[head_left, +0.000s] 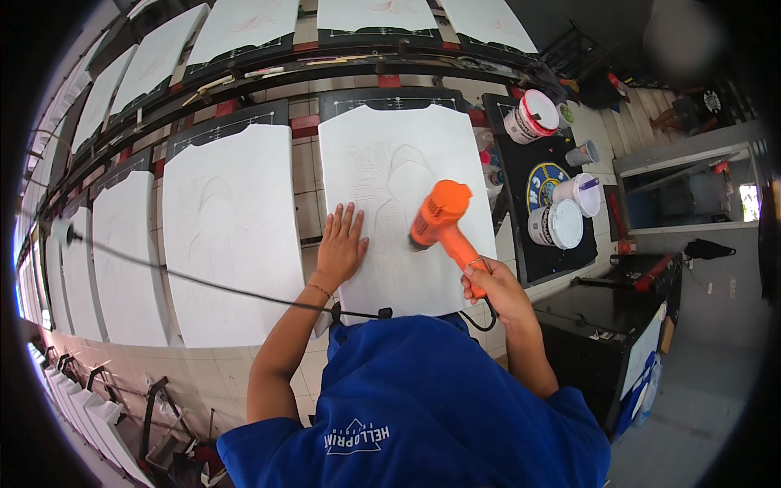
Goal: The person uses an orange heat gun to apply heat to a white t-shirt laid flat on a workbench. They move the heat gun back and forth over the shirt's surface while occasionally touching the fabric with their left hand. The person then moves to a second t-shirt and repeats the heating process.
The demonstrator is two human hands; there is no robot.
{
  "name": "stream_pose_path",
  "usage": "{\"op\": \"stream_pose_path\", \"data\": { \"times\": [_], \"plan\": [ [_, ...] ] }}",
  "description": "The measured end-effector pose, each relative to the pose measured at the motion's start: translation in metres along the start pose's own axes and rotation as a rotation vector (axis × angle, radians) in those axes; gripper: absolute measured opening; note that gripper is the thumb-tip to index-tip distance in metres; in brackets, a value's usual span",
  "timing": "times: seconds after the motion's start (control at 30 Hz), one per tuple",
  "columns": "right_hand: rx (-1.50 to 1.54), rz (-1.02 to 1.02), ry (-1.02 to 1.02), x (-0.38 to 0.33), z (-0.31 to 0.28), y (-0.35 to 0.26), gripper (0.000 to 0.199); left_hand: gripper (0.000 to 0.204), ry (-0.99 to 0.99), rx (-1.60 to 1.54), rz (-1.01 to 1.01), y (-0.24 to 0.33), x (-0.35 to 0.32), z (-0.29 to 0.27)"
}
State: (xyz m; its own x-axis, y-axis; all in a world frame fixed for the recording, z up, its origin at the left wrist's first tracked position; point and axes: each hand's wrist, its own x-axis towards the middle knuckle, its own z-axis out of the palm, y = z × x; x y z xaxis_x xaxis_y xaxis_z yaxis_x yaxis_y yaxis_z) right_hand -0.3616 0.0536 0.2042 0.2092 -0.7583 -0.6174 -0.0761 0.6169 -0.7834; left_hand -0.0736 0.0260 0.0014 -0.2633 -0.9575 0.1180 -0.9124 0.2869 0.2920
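My right hand is wrapped round the handle of an orange heat gun. Its dark nozzle points down at the white shirt in front of me, close over the cloth. Whether the nozzle touches the cloth I cannot tell. The shirt is stretched on a black board and bears a faint grey line drawing. My left hand lies flat on the shirt's left edge, fingers stretched out. From the handle hangs a black cord.
More white shirts on boards stand in a row to the left, others across a dark rail. At the right, a black board carries white paint tubs. A dark cable crosses at left. Another person is far right.
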Motion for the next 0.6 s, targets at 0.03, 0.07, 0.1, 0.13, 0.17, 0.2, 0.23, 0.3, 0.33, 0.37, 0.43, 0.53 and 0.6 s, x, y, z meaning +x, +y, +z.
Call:
{"op": "stream_pose_path", "data": {
  "times": [0.03, 0.07, 0.1, 0.13, 0.17, 0.2, 0.23, 0.3, 0.33, 0.37, 0.43, 0.53, 0.6],
  "plan": [
    [0.003, -0.007, -0.027, 0.004, 0.003, 0.001, 0.022, 0.056, -0.027, -0.019, 0.030, 0.003, -0.006, 0.000],
    [0.005, -0.014, -0.055, 0.009, 0.006, 0.003, 0.022, 0.055, -0.053, -0.039, 0.057, 0.010, -0.017, 0.001],
    [0.010, -0.024, -0.090, 0.016, 0.011, 0.004, 0.022, 0.055, -0.080, -0.051, 0.082, 0.016, -0.028, 0.000],
    [-0.039, -0.047, -0.097, 0.022, 0.016, 0.004, 0.021, 0.050, -0.090, -0.095, 0.109, 0.026, -0.039, -0.004],
    [-0.059, -0.065, -0.124, 0.026, 0.019, 0.004, 0.021, 0.048, -0.096, -0.130, 0.108, 0.034, -0.053, -0.007],
    [-0.080, -0.086, -0.157, 0.030, 0.021, 0.004, 0.021, 0.047, -0.100, -0.161, 0.104, 0.043, -0.069, -0.009],
    [-0.100, -0.110, -0.187, 0.033, 0.021, 0.003, 0.021, 0.046, -0.102, -0.193, 0.102, 0.049, -0.082, -0.011],
    [-0.126, -0.044, -0.234, 0.036, 0.018, -0.008, 0.022, 0.044, -0.004, -0.277, -0.094, 0.048, -0.114, 0.004],
    [-0.139, -0.011, -0.255, 0.036, 0.016, -0.012, 0.023, 0.043, 0.047, -0.320, -0.189, 0.044, -0.123, 0.004],
    [-0.147, -0.037, -0.263, 0.037, 0.015, -0.011, 0.023, 0.045, 0.155, -0.632, -0.413, 0.035, -0.132, 0.002],
    [-0.163, -0.095, -0.291, 0.041, 0.016, -0.005, 0.023, 0.048, 0.404, -1.252, -0.848, 0.022, -0.143, -0.020],
    [-0.174, -0.136, -0.273, 0.053, 0.008, -0.004, 0.024, 0.056, 0.927, -2.076, -0.720, 0.035, -0.129, -0.105],
    [-0.225, -0.219, -0.239, 0.058, 0.012, -0.006, 0.026, 0.054, 0.931, -2.061, -0.547, 0.029, -0.141, -0.121]
  ]
}}
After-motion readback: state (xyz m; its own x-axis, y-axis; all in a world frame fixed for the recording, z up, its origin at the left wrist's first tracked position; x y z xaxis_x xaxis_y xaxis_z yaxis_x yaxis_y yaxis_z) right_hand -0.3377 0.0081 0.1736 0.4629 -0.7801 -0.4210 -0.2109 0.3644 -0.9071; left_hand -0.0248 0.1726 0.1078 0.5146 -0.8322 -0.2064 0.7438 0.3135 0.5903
